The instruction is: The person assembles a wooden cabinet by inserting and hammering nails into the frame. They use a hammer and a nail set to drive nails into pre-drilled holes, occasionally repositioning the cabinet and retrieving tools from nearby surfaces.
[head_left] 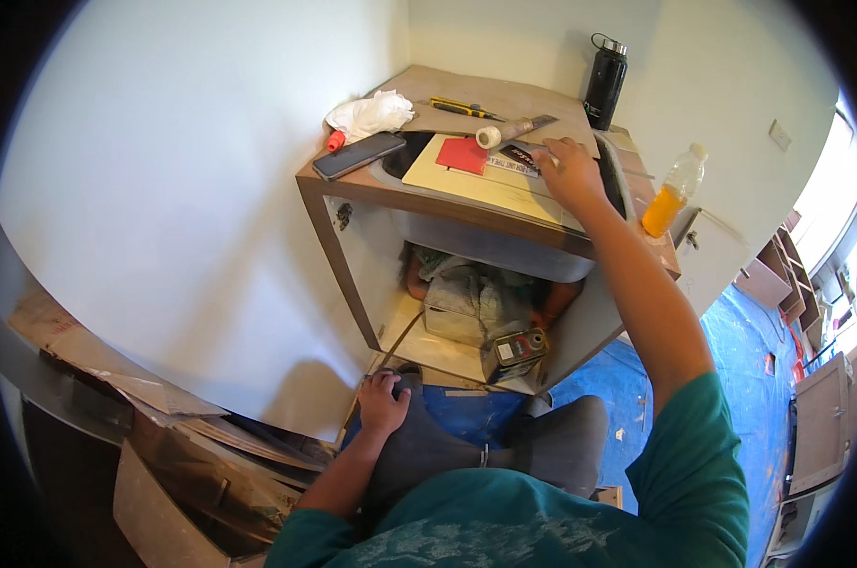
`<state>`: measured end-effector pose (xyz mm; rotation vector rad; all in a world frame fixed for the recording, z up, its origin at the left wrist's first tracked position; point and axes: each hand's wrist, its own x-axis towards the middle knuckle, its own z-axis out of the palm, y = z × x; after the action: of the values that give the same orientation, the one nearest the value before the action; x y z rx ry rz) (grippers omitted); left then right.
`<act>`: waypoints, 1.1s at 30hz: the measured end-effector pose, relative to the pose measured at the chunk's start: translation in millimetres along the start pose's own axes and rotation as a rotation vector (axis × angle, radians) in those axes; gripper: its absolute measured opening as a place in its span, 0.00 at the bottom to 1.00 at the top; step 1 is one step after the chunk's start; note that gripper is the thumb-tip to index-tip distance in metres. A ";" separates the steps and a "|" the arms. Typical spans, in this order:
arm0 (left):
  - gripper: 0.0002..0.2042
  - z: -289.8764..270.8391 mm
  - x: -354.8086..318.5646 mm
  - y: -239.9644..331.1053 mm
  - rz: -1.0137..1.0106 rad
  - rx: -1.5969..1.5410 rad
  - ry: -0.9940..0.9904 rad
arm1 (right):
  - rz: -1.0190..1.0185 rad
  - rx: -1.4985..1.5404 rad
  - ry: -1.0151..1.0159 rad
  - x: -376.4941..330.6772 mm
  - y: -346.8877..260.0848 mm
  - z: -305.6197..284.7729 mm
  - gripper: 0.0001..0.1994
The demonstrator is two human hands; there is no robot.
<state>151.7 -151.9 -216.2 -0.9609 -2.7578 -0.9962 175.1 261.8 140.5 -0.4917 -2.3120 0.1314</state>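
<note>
My right hand (pixel 572 176) is stretched over the cabinet top, its fingers bent at the right end of a small black-and-white packet (pixel 520 157). Whether the fingertips grip it is hard to see. The packet lies on a pale yellow board (pixel 466 189) beside a red card (pixel 462 155). Just behind them rests a chisel-like tool (pixel 510 132) with a pale round handle and a flat blade. Down at my knee, my left hand (pixel 383 405) lies with fingers apart, close to a thin dark strip (pixel 405 331) that slants out of the cabinet.
On the cabinet top are a phone (pixel 359 155), crumpled white plastic (pixel 371 115), a yellow-black cutter (pixel 461 107), a black flask (pixel 606 85) and a bottle of orange drink (pixel 672 194). Below, a metal can (pixel 516 355) stands on the shelf. Wood scraps (pixel 173 492) lie left; blue sheeting (pixel 731 379) covers the floor.
</note>
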 end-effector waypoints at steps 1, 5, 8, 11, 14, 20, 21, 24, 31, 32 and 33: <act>0.18 1.5 -1.0 -2.7 -0.001 -0.001 -0.008 | -0.106 0.072 0.099 -14.9 -6.2 -14.1 0.17; 0.25 0.0 -8.3 -10.7 -0.088 0.022 -0.022 | -0.273 0.359 0.083 -141.3 -23.6 -53.2 0.12; 0.31 3.0 -2.3 -7.3 -0.145 0.113 -0.178 | -0.190 0.369 -0.226 -269.7 -3.9 -57.4 0.17; 0.34 4.2 7.4 9.1 -0.155 0.148 -0.317 | 0.252 0.124 -0.452 -410.4 52.9 -45.3 0.23; 0.35 3.6 7.5 10.7 -0.169 0.212 -0.361 | 0.466 -0.064 -0.590 -489.8 42.2 -50.9 0.28; 0.30 16.1 12.9 41.6 -0.168 0.308 -0.402 | 0.613 -0.118 -0.631 -511.5 42.0 -51.4 0.32; 0.28 14.4 12.1 37.6 -0.059 0.333 -0.432 | 0.605 -0.093 -0.626 -512.9 49.4 -42.1 0.32; 0.18 19.2 -4.9 55.9 0.231 0.209 -0.501 | 0.682 -0.080 -0.575 -515.5 71.6 -35.5 0.31; 0.10 19.8 -66.9 101.2 0.359 -0.137 -0.698 | 0.747 -0.039 -0.614 -496.1 64.0 -40.4 0.30; 0.09 24.6 -68.3 109.2 0.370 -0.156 -0.686 | 0.757 -0.016 -0.600 -499.7 65.6 -41.4 0.30; 0.08 28.8 -69.2 116.5 0.397 -0.177 -0.625 | 0.756 -0.015 -0.589 -498.3 69.5 -39.9 0.30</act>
<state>278.6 -102.3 -191.2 -2.0539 -2.7360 -1.0086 544.0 131.1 -178.2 -1.4769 -2.5442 0.6994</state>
